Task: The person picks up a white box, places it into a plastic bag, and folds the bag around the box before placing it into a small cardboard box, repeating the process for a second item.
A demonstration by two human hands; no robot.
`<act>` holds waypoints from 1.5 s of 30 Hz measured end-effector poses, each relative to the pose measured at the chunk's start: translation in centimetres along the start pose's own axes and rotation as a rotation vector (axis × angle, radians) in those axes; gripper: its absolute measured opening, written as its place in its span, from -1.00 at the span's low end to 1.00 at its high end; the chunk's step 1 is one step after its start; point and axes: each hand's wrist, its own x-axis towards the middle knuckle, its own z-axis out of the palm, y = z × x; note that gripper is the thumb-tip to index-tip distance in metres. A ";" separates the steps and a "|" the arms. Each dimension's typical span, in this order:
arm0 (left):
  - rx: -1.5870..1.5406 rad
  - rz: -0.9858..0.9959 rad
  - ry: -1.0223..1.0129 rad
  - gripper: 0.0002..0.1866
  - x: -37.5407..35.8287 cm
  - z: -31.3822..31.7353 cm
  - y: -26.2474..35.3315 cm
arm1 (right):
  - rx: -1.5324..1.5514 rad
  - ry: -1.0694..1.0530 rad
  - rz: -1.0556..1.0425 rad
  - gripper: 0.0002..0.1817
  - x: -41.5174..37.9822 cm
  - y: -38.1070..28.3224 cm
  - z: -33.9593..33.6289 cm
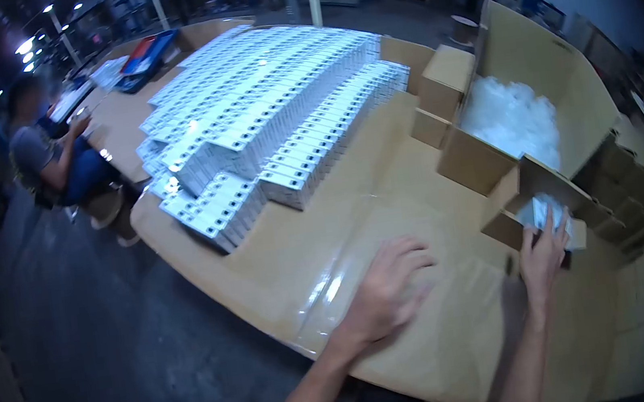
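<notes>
My right hand (543,257) is at the open side of a small cardboard box (507,229) at the right of the table. Its thumb and fingers grip a small pale white box (539,210); the far part of it is hidden by the cardboard. Over the table's near edge, my left hand (386,288) hovers with fingers apart and nothing in it, slightly blurred. Ahead of it stand long, tight rows of slim white boxes (274,85) with dark marks on their ends, and a shorter block of the same boxes (217,207) sits nearer.
Brown sheeting covers the table (386,192). A large open carton (542,50) at the right holds clear plastic bags (510,119), with smaller cardboard boxes (446,83) beside it. Another person (55,151) sits at the far left, near blue and red trays (145,60).
</notes>
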 end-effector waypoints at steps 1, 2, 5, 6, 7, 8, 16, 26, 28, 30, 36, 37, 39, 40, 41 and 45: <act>0.022 -0.102 0.104 -0.64 -1.1 -3.0 -0.3 | 0.073 0.084 -0.090 -0.37 -0.2 -1.8 0.0; 0.042 -0.203 0.204 -0.63 -2.3 -6.2 -0.6 | 0.167 0.052 -0.198 -0.37 -0.4 -3.8 0.1; 0.349 -0.329 0.596 -0.53 -4.7 -14.9 -5.0 | 0.469 -0.080 -0.491 -0.36 -1.0 -12.0 -0.4; 0.311 -0.402 0.703 -0.45 -4.7 -17.9 -6.7 | 0.492 -0.135 -0.596 -0.35 -1.2 -14.8 -0.5; 0.457 -0.379 0.712 -0.32 -4.4 -21.1 -8.7 | 0.510 -0.189 -0.704 -0.33 -1.5 -17.6 -0.5; 0.610 -0.355 0.739 -0.19 -3.9 -24.7 -10.5 | 0.550 -0.241 -0.892 -0.32 -1.9 -22.7 -0.9; 0.477 -0.505 0.528 0.28 -0.6 -31.3 -18.9 | 0.597 -0.389 -1.249 -0.25 -3.0 -40.6 0.6; 0.139 -0.346 0.722 0.06 -2.3 -30.7 -17.3 | 0.525 -0.417 -1.234 -0.21 -4.0 -41.7 1.5; 0.076 -0.340 0.742 0.02 -2.3 -30.1 -15.6 | 0.554 -0.436 -1.231 -0.21 -4.3 -41.7 1.3; 0.003 -0.298 0.757 -0.05 -2.6 -29.5 -15.2 | 0.578 -0.433 -1.227 -0.21 -4.5 -41.7 1.2; 0.019 -0.299 0.759 -0.21 -3.3 -29.2 -15.3 | 0.639 -0.459 -1.234 -0.26 -5.5 -41.5 1.2; 0.018 -0.300 0.750 -0.23 -3.4 -29.2 -14.9 | 0.628 -0.426 -1.270 -0.29 -5.5 -41.7 1.4; 0.013 -0.301 0.724 -0.25 -3.6 -29.3 -13.9 | 0.602 -0.377 -1.299 -0.31 -5.6 -42.3 1.5; 0.007 -0.295 0.715 -0.27 -3.3 -29.3 -13.6 | 0.584 -0.345 -1.315 -0.33 -5.4 -42.6 1.3; -0.036 -0.235 0.724 -0.32 -3.7 -29.1 -13.6 | 0.647 -0.331 -1.332 -0.38 -5.4 -42.6 1.1; -0.193 -0.129 0.818 -0.36 -2.9 -24.2 -8.9 | 1.120 -0.718 -0.921 -0.32 -5.8 -40.2 -0.6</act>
